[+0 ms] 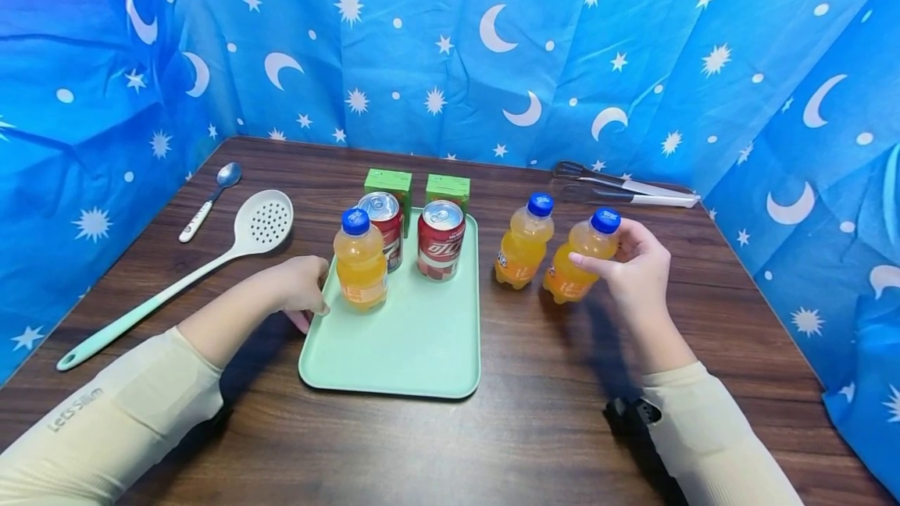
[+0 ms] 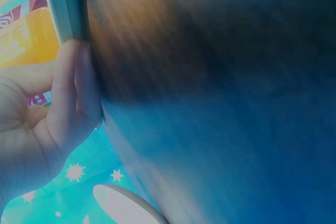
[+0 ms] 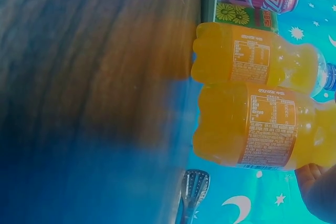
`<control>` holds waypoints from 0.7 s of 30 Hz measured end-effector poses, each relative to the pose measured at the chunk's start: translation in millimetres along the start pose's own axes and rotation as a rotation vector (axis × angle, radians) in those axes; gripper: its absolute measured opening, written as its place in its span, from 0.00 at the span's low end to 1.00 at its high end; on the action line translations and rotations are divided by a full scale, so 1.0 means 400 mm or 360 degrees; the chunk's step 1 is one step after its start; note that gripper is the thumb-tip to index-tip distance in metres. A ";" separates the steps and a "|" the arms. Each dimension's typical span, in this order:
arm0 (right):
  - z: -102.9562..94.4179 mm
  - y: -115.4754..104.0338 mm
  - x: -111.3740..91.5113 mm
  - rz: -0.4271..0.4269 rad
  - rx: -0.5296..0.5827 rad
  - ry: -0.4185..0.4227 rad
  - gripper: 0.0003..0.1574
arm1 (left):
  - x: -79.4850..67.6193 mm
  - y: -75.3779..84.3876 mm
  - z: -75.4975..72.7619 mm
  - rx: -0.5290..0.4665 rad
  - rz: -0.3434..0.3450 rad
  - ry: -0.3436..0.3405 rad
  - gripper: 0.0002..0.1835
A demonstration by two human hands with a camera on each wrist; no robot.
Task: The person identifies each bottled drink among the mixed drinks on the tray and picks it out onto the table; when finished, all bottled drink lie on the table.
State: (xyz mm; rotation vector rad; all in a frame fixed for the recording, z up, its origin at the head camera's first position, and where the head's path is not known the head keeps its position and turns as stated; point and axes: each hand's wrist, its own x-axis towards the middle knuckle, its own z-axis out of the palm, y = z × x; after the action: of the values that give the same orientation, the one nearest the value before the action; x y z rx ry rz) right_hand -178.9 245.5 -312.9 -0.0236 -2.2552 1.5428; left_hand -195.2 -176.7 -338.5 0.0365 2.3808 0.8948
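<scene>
At the right, my right hand [image 1: 636, 268] holds an orange soda bottle [image 1: 578, 260] with a blue cap, thumb on its near side. Just left of it another orange soda bottle [image 1: 523, 244] stands on the table. My left hand [image 1: 302, 291] grips the left rim of a light green tray [image 1: 408, 358]; in the left wrist view its fingers [image 2: 65, 85] are at the tray's edge. On the tray are a third orange soda bottle [image 1: 362, 264] and two red soda cans, one left [image 1: 394, 229] and one right [image 1: 441, 244].
Behind the cans are two green drink boxes, left [image 1: 389, 180] and right [image 1: 448, 187]. A slotted skimmer [image 1: 263, 221] and a small spoon [image 1: 211, 201] lie at the left. Tongs [image 1: 633, 190] lie at the back right. A blue star-patterned curtain [image 1: 422, 45] borders the table [image 1: 548, 443].
</scene>
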 end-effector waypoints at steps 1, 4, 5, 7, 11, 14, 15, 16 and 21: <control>0.001 0.001 0.001 0.0004 0.0000 0.0002 0.30 | 0.000 0.000 0.000 0.0002 0.0002 0.0001 0.18; 0.003 0.004 0.003 0.0008 0.0001 0.0012 0.30 | 0.000 0.001 0.000 0.0006 0.0003 0.0006 0.18; 0.003 0.006 0.004 0.0010 -0.0001 0.0017 0.31 | -0.001 0.001 0.001 0.0006 0.0004 0.0007 0.18; 0.003 0.008 0.005 0.0021 -0.0010 0.0026 0.31 | -0.001 0.002 0.001 0.0008 0.0006 0.0007 0.18; 0.003 0.012 0.005 0.0036 -0.0010 0.0038 0.31 | -0.002 0.002 0.001 0.0007 0.0004 0.0001 0.18; 0.005 0.015 0.006 0.0032 0.0011 0.0038 0.31 | -0.002 0.001 0.000 0.0004 -0.0001 0.0000 0.18; 0.006 0.016 0.007 0.0032 0.0018 0.0038 0.31 | -0.001 0.001 0.000 0.0003 -0.0001 -0.0001 0.18; 0.006 0.017 0.008 0.0033 0.0019 0.0040 0.31 | -0.001 0.000 0.000 0.0005 -0.0001 0.0000 0.18; 0.008 0.020 0.012 0.0035 0.0017 0.0044 0.31 | -0.001 0.000 0.001 0.0009 0.0004 0.0005 0.18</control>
State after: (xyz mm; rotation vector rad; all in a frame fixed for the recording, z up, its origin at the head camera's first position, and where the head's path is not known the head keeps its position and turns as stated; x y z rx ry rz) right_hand -186.2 246.8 -319.5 -0.0666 -2.2327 1.5565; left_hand -194.7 -176.6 -338.3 0.0403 2.3864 0.8900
